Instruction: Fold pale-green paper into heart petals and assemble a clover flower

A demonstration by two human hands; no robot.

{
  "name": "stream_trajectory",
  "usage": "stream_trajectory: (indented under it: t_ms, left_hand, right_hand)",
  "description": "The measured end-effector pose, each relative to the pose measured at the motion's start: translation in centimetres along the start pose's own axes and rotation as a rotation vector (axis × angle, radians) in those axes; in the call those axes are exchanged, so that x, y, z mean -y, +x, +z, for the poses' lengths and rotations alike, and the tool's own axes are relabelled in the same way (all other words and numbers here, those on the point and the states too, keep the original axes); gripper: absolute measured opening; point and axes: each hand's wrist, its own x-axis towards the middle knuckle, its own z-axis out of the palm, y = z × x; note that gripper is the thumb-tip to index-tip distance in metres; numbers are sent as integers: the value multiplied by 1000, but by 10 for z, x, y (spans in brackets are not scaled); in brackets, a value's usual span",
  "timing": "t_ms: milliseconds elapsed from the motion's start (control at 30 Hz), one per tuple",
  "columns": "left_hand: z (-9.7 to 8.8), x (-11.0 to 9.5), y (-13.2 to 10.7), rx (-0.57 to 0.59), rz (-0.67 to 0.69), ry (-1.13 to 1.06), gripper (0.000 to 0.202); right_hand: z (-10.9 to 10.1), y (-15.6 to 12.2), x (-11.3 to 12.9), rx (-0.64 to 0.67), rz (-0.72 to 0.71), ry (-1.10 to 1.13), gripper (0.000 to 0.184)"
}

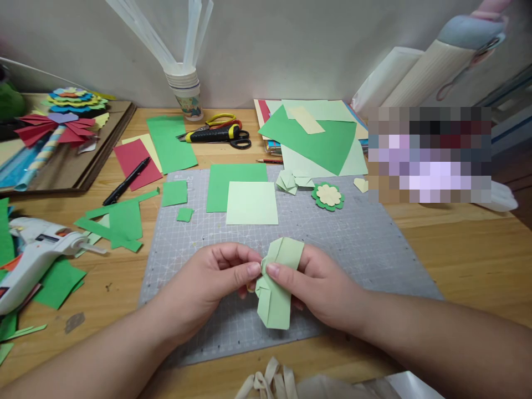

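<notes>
Above the grey cutting mat (353,266) I hold a pale green folded paper (279,299) with creased flaps along its left side. My right hand (320,277) grips it, thumb on the front and fingers behind. At its left edge my left hand (226,271) pinches a small fold between thumb and fingers. Some fingertips are hidden behind the paper. Beyond my hands lie a pale green square (251,203) and a darker green sheet (216,188) partly under it. A folded pale green piece (287,182) sits by a green and cream paper flower (329,196).
Green scraps (127,224) and a white glue gun (45,244) lie at left, near a black pen (127,181). Scissors (241,139) and a black-and-yellow tool (211,133) lie at the back by stacked paper cups (187,100). Paper sheets (320,138) are piled back right.
</notes>
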Motion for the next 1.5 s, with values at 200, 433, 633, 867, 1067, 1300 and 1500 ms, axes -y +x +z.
stream_trajectory:
  t_ms: [200, 433, 633, 867, 1067, 1300, 1500]
  left_hand:
    - [-2, 1, 0, 7, -34, 9, 21]
    - [-3, -1, -2, 54, -57, -7, 18]
    - [-3, 0, -3, 88, -47, -30, 15]
    - [-5, 0, -2, 105, -47, 17, 17]
    - [-5, 1, -2, 95, -40, 34, 15]
    - [-6, 0, -2, 112, 2, 49, 12]
    - [-3, 1, -4, 99, 78, 85, 12]
  right_hand:
    - [-1, -3, -1, 24, 14, -6, 26]
    - [-1, -3, -2, 51, -44, -37, 27]
    - [-2, -3, 0, 54, -32, 28, 25]
    - [-1, -3, 2, 52, -56, 33, 20]
    - [-1, -4, 0, 53, -36, 65, 19]
    - [-2, -2, 2, 84, -42, 90, 20]
    - [-2, -2, -2, 88, -68, 49, 18]
